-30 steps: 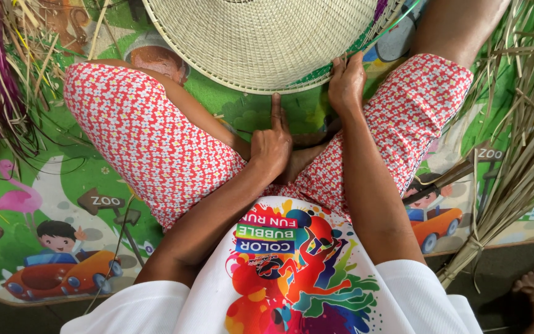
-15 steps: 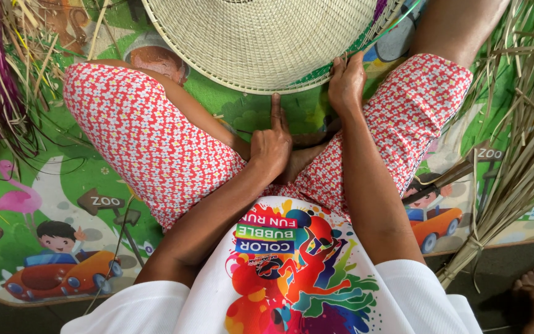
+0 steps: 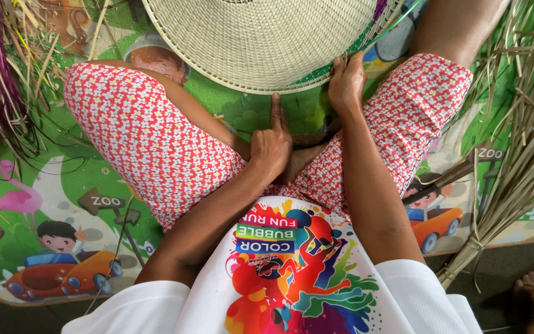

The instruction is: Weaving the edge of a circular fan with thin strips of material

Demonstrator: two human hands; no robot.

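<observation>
home floor weaving spot, cartoon play mat (image 3: 50, 204), dried straw bundles (image 3: 526, 154), woven hat (image 3: 261, 37)

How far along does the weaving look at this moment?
Done: the round woven piece shows a wide, tightly plaited pale surface. In hand: the right hand grips its near rim where loose strand ends stick out, while the left hand points an index finger up to the rim. Left: that unfinished edge, with a bundle of dried strips lying unused alongside.
</observation>
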